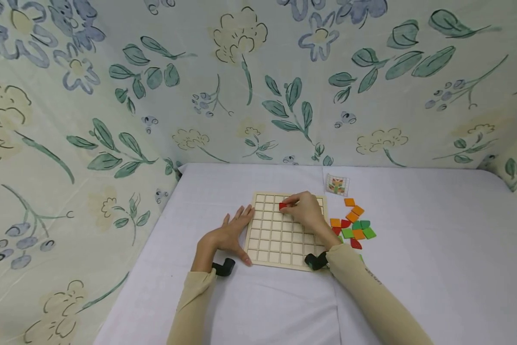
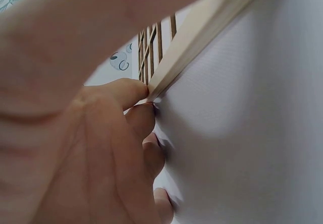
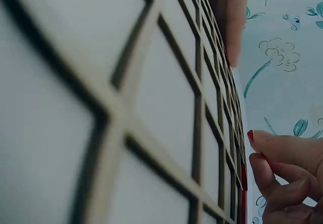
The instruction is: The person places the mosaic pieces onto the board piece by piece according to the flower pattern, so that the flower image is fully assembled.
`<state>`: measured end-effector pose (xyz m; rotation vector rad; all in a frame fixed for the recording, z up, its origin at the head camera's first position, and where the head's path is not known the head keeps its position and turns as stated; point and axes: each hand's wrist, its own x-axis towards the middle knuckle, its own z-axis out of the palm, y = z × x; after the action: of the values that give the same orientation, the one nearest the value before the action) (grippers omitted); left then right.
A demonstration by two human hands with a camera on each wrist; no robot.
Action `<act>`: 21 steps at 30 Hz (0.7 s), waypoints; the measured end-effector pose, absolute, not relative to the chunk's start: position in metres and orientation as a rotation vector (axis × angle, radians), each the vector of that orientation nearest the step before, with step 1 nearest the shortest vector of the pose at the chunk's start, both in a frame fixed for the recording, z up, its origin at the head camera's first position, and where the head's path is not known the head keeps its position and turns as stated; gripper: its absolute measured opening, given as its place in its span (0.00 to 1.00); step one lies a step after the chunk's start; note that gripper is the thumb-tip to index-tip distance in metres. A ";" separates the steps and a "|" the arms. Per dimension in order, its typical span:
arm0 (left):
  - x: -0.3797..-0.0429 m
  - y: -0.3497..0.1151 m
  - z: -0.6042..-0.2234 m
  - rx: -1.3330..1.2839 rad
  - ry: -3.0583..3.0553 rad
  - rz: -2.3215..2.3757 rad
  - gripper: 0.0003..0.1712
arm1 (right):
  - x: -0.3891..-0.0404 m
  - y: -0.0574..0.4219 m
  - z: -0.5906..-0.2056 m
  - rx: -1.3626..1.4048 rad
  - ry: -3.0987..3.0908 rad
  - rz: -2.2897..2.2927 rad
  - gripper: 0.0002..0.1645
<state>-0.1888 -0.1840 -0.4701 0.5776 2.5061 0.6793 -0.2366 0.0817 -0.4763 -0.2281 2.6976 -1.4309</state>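
A pale wooden grid board (image 1: 264, 235) lies on the table. My left hand (image 1: 231, 235) rests at its left side, fingers spread along the edge and thumb by the near-left corner. In the left wrist view, fingertips (image 2: 139, 90) touch the board's rim (image 2: 184, 45). My right hand (image 1: 307, 211) reaches over the far part of the grid, its thumb and index finger pinching a small red tile (image 1: 282, 206) at a far cell. From the right wrist, red (image 3: 244, 177) shows low along the grid beside the curled fingers (image 3: 287, 151); the hand covers several cells.
Loose orange, green and red tiles (image 1: 358, 234) lie scattered right of the board. A small card with a coloured pattern (image 1: 337, 185) sits beyond them. Black wrist devices (image 1: 224, 267) are on both forearms. Floral cloth (image 1: 241, 120) hangs behind the white-covered table (image 1: 435, 230).
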 end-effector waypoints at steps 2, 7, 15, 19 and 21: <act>-0.189 -0.184 -0.470 0.580 2.510 0.671 0.88 | -0.236 0.076 -0.479 -0.207 2.737 -1.409 0.12; -0.189 -0.182 -0.467 0.575 2.509 0.657 0.88 | -0.237 0.070 -0.479 -0.193 2.814 -1.344 0.11; -0.189 -0.183 -0.470 0.576 2.510 0.662 0.88 | -0.236 0.070 -0.477 -0.169 2.822 -1.285 0.12; -0.189 -0.183 -0.470 0.578 2.514 0.660 0.88 | -0.236 0.071 -0.477 -0.179 2.795 -1.286 0.11; -0.189 -0.183 -0.470 0.575 2.515 0.658 0.88 | -0.236 0.071 -0.478 -0.185 2.790 -1.290 0.10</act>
<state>-0.1888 -0.1834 -0.4701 0.5749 2.5149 0.6581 -0.2359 0.0713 -0.4775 -0.1847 2.7896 -1.2901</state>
